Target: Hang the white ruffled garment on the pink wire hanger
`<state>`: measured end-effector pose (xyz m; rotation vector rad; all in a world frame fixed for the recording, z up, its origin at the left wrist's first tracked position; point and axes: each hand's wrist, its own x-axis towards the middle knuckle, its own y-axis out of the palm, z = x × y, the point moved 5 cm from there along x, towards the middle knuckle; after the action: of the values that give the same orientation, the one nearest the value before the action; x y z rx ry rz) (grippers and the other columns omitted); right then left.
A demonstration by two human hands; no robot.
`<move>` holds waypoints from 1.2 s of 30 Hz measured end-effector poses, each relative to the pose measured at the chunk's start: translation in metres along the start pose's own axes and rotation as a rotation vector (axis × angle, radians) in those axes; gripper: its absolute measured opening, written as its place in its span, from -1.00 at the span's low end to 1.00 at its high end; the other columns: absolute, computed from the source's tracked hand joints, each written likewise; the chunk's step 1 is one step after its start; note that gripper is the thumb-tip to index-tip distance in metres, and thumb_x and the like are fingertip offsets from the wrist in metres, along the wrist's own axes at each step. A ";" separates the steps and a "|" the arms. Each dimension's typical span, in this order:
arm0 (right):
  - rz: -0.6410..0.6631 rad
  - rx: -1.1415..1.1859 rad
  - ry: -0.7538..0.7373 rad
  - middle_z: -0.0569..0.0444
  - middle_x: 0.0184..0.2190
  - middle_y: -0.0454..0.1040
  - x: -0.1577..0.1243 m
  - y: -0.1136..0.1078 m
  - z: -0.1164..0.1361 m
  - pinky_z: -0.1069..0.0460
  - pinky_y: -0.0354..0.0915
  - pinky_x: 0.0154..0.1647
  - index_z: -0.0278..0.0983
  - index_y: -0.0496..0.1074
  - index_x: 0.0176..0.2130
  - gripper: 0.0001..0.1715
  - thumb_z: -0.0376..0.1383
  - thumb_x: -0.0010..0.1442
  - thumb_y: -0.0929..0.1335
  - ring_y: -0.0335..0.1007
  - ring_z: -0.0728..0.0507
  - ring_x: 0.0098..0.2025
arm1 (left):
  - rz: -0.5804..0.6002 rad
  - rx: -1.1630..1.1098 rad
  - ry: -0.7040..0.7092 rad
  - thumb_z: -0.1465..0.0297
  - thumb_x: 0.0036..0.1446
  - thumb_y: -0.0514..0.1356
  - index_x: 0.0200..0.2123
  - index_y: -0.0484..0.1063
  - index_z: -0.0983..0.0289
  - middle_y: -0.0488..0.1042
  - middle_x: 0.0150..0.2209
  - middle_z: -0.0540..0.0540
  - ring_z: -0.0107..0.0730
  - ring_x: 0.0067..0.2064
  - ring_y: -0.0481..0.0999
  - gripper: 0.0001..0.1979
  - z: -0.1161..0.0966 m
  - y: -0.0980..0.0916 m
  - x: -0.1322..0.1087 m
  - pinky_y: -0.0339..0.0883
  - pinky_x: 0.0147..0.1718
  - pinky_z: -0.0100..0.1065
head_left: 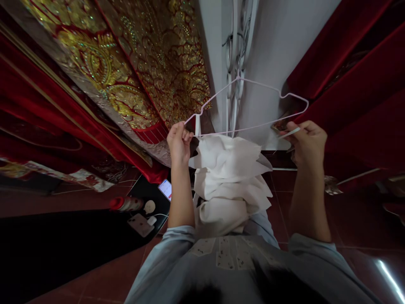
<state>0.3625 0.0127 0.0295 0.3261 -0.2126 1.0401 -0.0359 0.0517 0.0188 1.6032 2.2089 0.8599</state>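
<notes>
A thin pale-pink hanger is held up in front of me, its dark hook upward against white metal bars. My left hand is closed on the hanger's left end. One white strap is looped over the hanger just beside those fingers. My right hand pinches another narrow white strap below the hanger's right end, apart from it. Beneath the hanger, a white garment with pointed edges droops in folds towards my lap. Whether the right strap joins the garment is not clear.
Gold sequinned cloth hangs at left, dark red cloth at right. White metal bars stand ahead by a pale wall. On a black surface at left are a lit phone, another phone and a red-capped bottle.
</notes>
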 end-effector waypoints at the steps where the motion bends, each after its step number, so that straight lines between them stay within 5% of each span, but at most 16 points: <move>1: -0.056 0.016 -0.002 0.13 -0.49 0.51 0.005 -0.009 -0.003 -0.06 0.55 -0.42 -0.15 0.29 -0.54 -0.51 -0.16 -0.02 0.64 0.55 -0.10 -0.47 | -0.013 0.006 0.034 0.43 0.31 0.39 -0.39 0.55 0.24 0.17 -0.62 -0.15 -0.61 -0.61 0.16 -0.81 -0.007 -0.001 0.004 0.30 -0.52 -0.52; 4: -0.189 0.093 -0.007 0.12 -0.45 0.57 0.022 -0.028 -0.010 -0.09 0.60 -0.24 -0.14 0.33 -0.55 -0.59 -0.32 0.00 0.60 0.56 -0.09 -0.40 | -0.036 0.047 0.093 0.41 0.20 0.47 -0.38 0.56 0.23 0.32 -0.54 -0.09 -0.62 -0.57 0.17 -0.83 -0.024 -0.004 0.015 0.16 -0.61 -0.54; 7: -0.176 0.159 -0.026 0.18 -0.44 0.57 0.044 -0.024 -0.013 -0.11 0.60 -0.13 -0.14 0.40 -0.49 -0.69 -0.34 0.01 0.57 0.55 -0.07 -0.37 | -0.048 0.082 0.113 0.37 0.14 0.52 -0.36 0.55 0.22 0.33 -0.54 -0.11 -0.64 -0.58 0.18 -0.80 -0.033 -0.003 0.023 0.14 -0.62 -0.55; 15: 0.290 -0.122 -0.233 0.12 -0.25 0.60 0.070 0.050 0.026 -0.25 0.54 0.08 -0.02 0.45 -0.28 -0.57 -0.15 -0.01 0.68 0.53 -0.18 -0.10 | -0.064 0.070 0.114 0.53 0.20 0.44 -0.36 0.50 0.23 0.28 -0.56 -0.15 -0.64 -0.60 0.19 -0.81 -0.040 0.004 0.018 0.09 -0.62 -0.53; 18: 0.382 -0.232 -0.391 0.07 -0.17 0.57 0.055 0.070 0.048 -0.26 0.49 0.17 -0.02 0.45 -0.19 -0.65 -0.17 0.12 0.61 0.51 -0.21 0.05 | -0.062 0.066 0.097 0.52 0.21 0.44 -0.35 0.49 0.24 0.25 -0.57 -0.15 -0.63 -0.59 0.19 -0.81 -0.037 0.005 0.016 0.09 -0.61 -0.54; 23: 0.286 -0.368 -0.706 -0.03 -0.09 0.56 0.003 0.072 0.066 -0.23 0.45 0.11 -0.12 0.50 -0.17 -0.89 -0.30 0.25 0.44 0.51 -0.22 -0.01 | -0.023 0.070 0.097 0.46 0.19 0.47 -0.33 0.48 0.22 0.22 -0.58 -0.16 -0.60 -0.59 0.18 -0.79 -0.033 0.003 0.017 0.07 -0.61 -0.53; 28: 0.775 -0.612 -0.382 -0.12 0.26 0.42 -0.062 0.097 0.011 -0.12 0.48 -0.26 -0.09 0.36 0.33 -0.23 -0.18 0.18 0.49 0.48 -0.15 -0.25 | -0.030 0.064 0.106 0.34 0.24 0.45 -0.25 0.55 0.19 0.38 -0.51 -0.07 -0.56 -0.50 0.35 -0.86 -0.024 -0.007 0.018 0.24 -0.51 -0.51; 32: 0.639 -0.593 -0.299 -0.12 0.27 0.35 -0.086 0.104 -0.016 -0.16 0.53 -0.17 -0.04 0.35 0.33 -0.32 -0.22 0.26 0.42 0.47 -0.15 -0.20 | -0.099 0.132 0.116 0.17 0.26 0.41 -0.15 0.56 0.17 0.63 -0.21 0.07 -0.42 -0.19 0.62 -0.77 0.002 -0.014 0.003 0.47 -0.18 -0.45; 36: 0.493 -0.522 -0.311 -0.10 0.25 0.34 -0.092 0.103 -0.024 -0.15 0.52 -0.21 -0.06 0.39 0.28 -0.44 -0.22 0.31 0.38 0.39 -0.10 -0.27 | 0.057 0.450 0.084 0.17 0.25 0.36 -0.28 0.57 0.22 0.60 -0.31 0.05 -0.39 -0.25 0.57 -0.77 0.026 -0.006 -0.023 0.39 -0.27 -0.43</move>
<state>0.2278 -0.0051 -0.0060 -0.0500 -0.8603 1.3669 -0.0181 0.0366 -0.0082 1.8562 2.5612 0.4679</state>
